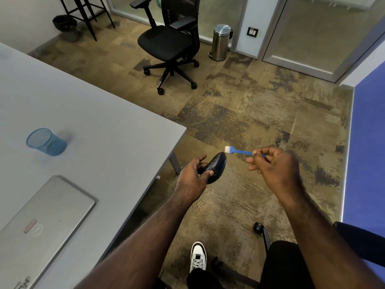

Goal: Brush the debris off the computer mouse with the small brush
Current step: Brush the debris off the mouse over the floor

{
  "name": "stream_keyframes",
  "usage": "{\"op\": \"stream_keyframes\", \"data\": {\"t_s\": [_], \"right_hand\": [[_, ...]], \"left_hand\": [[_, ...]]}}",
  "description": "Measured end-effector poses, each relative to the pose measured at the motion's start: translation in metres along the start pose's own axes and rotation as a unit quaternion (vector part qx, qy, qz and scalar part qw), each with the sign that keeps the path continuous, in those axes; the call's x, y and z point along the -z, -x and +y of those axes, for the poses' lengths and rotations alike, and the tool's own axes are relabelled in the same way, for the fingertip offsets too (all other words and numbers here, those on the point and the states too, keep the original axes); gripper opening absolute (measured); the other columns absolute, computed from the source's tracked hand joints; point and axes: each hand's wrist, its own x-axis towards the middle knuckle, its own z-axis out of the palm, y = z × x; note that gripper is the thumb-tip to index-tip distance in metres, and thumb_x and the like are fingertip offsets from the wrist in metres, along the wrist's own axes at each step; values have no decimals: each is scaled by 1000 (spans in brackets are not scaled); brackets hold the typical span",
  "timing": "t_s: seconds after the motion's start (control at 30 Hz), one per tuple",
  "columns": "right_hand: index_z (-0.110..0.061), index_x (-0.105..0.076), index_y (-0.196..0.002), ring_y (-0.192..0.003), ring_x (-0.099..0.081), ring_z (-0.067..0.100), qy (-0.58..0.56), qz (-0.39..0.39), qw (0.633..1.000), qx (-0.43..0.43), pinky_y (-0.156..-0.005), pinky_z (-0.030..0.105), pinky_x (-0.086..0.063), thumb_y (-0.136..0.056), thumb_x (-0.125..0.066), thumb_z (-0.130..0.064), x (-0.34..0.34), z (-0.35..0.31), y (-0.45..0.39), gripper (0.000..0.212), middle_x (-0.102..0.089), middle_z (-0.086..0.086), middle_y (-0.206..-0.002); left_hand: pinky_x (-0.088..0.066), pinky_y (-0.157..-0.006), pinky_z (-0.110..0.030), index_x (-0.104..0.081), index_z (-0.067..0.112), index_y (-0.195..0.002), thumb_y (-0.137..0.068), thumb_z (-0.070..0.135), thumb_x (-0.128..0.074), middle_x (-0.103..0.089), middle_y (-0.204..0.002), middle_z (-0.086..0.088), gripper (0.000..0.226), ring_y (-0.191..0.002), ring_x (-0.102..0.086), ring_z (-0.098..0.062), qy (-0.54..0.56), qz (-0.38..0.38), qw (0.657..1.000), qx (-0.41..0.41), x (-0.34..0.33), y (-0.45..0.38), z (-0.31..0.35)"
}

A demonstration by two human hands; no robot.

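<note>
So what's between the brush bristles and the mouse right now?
Nothing solid. In the head view the small brush has its bristles just off the computer mouse, a sliver of carpet showing between.

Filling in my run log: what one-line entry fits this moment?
left hand: holds mouse over floor | right hand: holds small brush | bristles: just above mouse tip, contact unclear | stage: brushing

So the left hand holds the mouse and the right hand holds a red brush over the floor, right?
Not quite. The brush is blue with pale bristles, not red, as the head view shows. The rest stands: the left hand holds the mouse, and the right hand holds the brush over the floor.
</note>
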Motion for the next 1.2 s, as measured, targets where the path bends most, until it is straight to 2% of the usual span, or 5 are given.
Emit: {"op": "stream_keyframes", "data": {"t_s": [0.13,0.33,0.5,0.67,1.2], "right_hand": [[-13,-71,-90,-60,-74,12,0,-127,992,6,-57,20,-54,-91,-67,-15,-4,-5,9,5,-78,-2,-72],[-13,-70,-96,-59,-73,5,14,6,1000,-12,-54,19,-51,-94,-63,-18,-1,2,0,9,-77,-5,-75],[-12,-71,-90,-60,-75,14,-33,-59,997,-35,-53,21,-52,-92,-65,-13,-4,3,4,6,-77,1,-70],[-12,-70,-95,-58,-74,9,-23,25,997,-66,-55,25,-52,-94,-62,-18,0,13,-5,10,-77,-1,-74],[-3,-69,-94,-63,-74,25,-111,-113,985,-74,-56,30,-54,-94,-63,-11,-6,6,11,10,-78,9,-75]], "left_hand": [[-47,-97,-31,-43,20,-145,-91,11,-65,-62,-107,12,59,-110,-56,-6,-1,5,1000,-2,0,0,1],[-44,-80,-19,-41,20,-146,-92,13,-64,-66,-125,4,59,-105,-58,-4,7,-4,1000,-8,0,0,-2],[-48,-89,-27,-44,20,-145,-92,12,-63,-69,-116,7,57,-107,-62,-8,43,1,999,-8,1,1,-3],[-51,-85,-25,-46,21,-143,-92,12,-63,-69,-117,4,55,-103,-66,-10,99,1,995,0,5,-1,-7],[-59,-78,-36,-56,9,-133,-93,4,-60,-72,-116,-11,41,-99,-71,-23,314,-27,948,51,3,-11,-18]]}}
